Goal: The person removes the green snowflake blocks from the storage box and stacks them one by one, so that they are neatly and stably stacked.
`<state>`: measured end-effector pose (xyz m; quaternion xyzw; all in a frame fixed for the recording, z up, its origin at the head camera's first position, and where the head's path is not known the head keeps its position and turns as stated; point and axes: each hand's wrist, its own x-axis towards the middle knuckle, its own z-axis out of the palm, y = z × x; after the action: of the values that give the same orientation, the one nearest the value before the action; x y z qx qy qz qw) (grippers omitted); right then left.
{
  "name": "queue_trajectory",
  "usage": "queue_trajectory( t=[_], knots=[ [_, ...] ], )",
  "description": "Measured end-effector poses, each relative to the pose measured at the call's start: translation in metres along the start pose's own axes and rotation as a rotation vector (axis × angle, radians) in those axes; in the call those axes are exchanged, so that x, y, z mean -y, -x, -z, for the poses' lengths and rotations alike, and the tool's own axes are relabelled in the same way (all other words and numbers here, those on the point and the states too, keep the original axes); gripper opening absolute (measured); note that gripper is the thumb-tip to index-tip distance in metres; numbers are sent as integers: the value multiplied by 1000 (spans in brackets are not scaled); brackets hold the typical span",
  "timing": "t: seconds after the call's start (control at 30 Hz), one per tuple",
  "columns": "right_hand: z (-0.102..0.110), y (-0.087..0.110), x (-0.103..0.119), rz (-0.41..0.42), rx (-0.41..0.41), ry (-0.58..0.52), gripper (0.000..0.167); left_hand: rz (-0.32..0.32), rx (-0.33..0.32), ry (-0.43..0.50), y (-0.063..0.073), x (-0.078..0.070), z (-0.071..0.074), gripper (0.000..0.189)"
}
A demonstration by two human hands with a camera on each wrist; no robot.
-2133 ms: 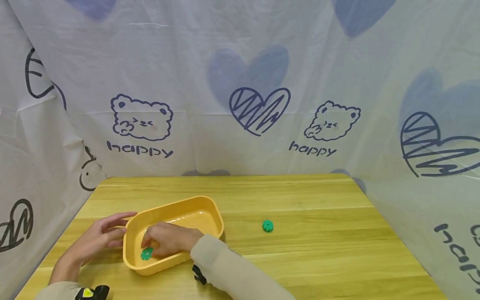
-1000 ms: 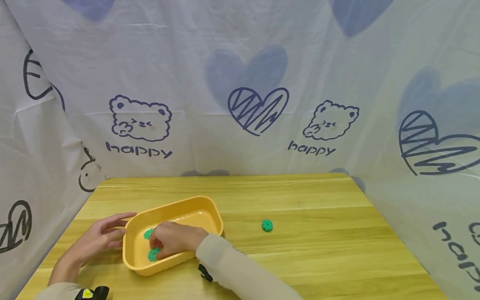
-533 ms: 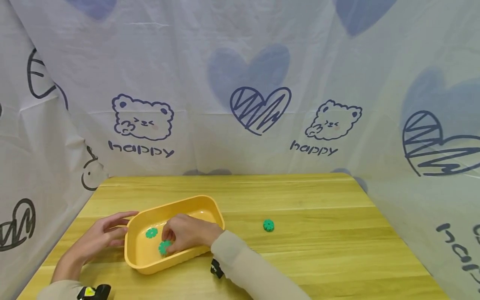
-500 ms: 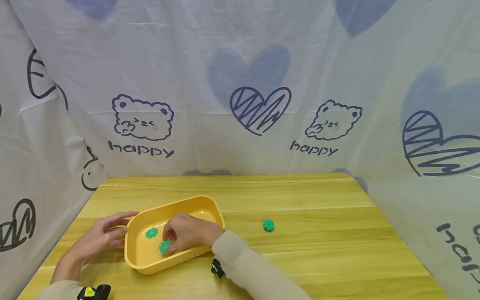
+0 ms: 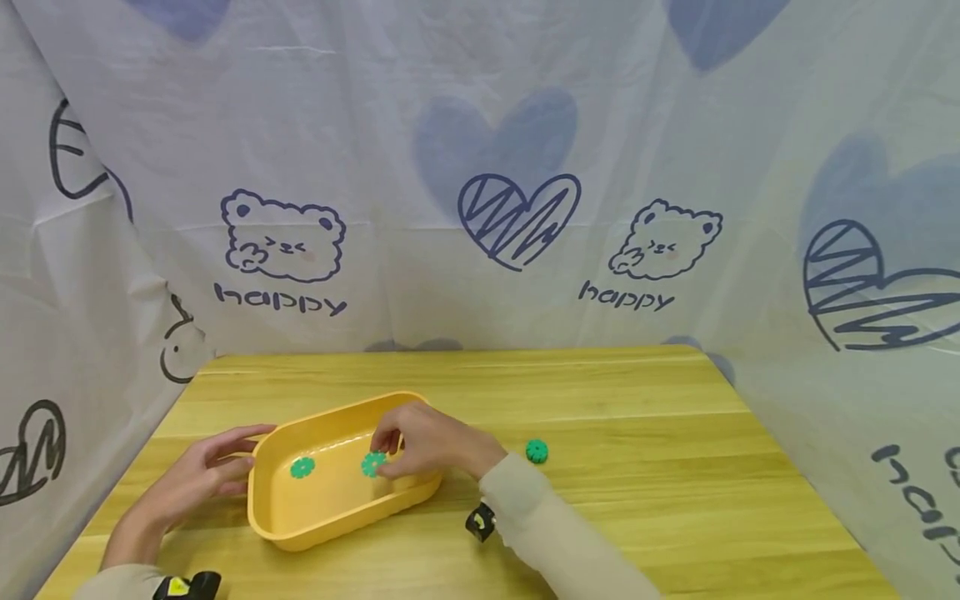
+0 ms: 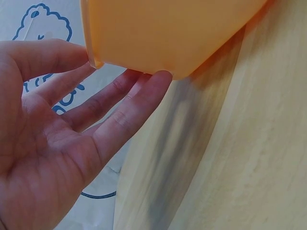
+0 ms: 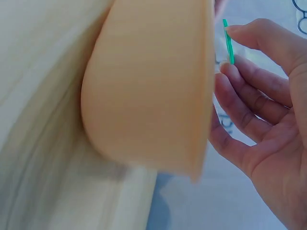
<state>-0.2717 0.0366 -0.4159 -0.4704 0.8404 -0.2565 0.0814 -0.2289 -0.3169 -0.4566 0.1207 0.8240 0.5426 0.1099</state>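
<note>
My right hand (image 5: 438,442) pinches a thin green notched disc (image 5: 371,464) between thumb and fingertips over the right part of the yellow tray (image 5: 352,522). The right wrist view shows this green disc (image 7: 229,43) edge-on, just beyond the tray's rim. Another green notched disc (image 5: 302,467) lies flat on the tray floor toward the left. Against the tray's left end rests my left hand (image 5: 191,477), its fingers extended; in the left wrist view its fingertips touch the rim and outer wall of the tray (image 6: 144,38).
On the wooden table (image 5: 637,508), right of the tray, sits a thicker green notched piece (image 5: 536,451), perhaps stacked discs. A printed white cloth (image 5: 405,275) hangs behind and along both sides of the table.
My right hand has lifted a green disc from the tray's left part and moved right with it. The other disc in the tray is now uncovered. My left hand stays put.
</note>
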Motion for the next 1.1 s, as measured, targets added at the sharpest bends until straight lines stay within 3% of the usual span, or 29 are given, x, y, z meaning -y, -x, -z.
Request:
queue_trajectory(
  t=[0.53,1.1],
  knots=[
    [42,64,-27,-103,-152,-104,13,9,12,-11,-1,0,1,56],
    [53,127,-70,-267,-198,-119,19,5,9,-12,0,-1,0,57]
  ],
)
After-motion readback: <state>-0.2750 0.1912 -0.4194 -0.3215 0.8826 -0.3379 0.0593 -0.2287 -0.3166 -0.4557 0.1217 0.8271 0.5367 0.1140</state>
